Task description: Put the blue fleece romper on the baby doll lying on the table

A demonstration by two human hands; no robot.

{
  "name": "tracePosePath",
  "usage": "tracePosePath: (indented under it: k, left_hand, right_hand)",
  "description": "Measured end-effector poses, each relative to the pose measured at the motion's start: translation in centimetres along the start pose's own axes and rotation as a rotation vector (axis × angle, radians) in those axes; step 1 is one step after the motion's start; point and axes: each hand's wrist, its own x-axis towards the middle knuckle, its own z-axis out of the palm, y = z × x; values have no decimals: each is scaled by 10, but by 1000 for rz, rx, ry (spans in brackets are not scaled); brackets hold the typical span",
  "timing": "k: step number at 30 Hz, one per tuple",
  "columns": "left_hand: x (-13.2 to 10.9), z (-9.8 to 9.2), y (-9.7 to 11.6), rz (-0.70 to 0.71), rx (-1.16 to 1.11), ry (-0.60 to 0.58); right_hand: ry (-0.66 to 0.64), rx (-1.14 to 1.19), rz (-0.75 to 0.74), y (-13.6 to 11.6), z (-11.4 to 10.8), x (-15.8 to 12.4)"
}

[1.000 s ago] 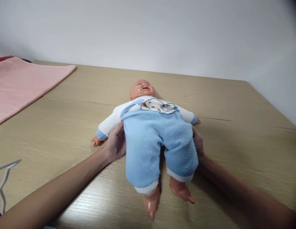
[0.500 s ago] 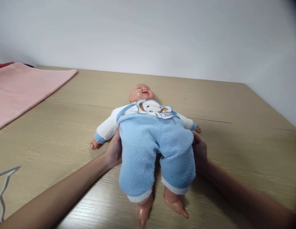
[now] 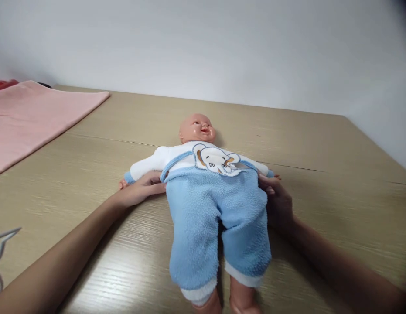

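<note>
A baby doll (image 3: 199, 209) lies on its back, feet toward me, in light blue fleece overalls and a white top. An elephant patch (image 3: 216, 160) covers its chest. My left hand (image 3: 145, 187) holds the doll's waist at the left side, its fingertips hidden by the blue strap and body. At the opposite side, my right hand (image 3: 278, 198) grips the waist with curled fingers, partly hidden by the overalls. The doll's feet run out of the bottom of the view.
A pink cloth (image 3: 42, 115) lies at the left of the wooden table (image 3: 307, 144), with something red (image 3: 3, 84) behind it. A pale wall (image 3: 203, 48) stands behind. A white bent cord (image 3: 1, 248) shows at the lower left.
The doll's legs have come down toward me and its face shows more. My left hand has shifted left and up, from beside the thigh to the waist. My right hand has moved slightly right.
</note>
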Motion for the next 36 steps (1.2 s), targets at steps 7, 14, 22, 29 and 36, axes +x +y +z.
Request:
tracePosePath:
  k: [7,14,22,29,36]
  left_hand:
    - [-1,-13,15,180,37,37]
    - [8,9,-6,168,15,374]
    - [17,28,-7,254,-14,504]
    - [15,39,-10,344,3,505]
    - [21,48,-17,402,64,698]
  right_hand:
    - [106,198,95,-2,13,4]
    - [156,34,-125,8,10,5]
    - [231,-200,-131,14,-2,13]
    - [300,-544,-423,-16,12,14]
    - [-179,-867,-678,-77,89,80]
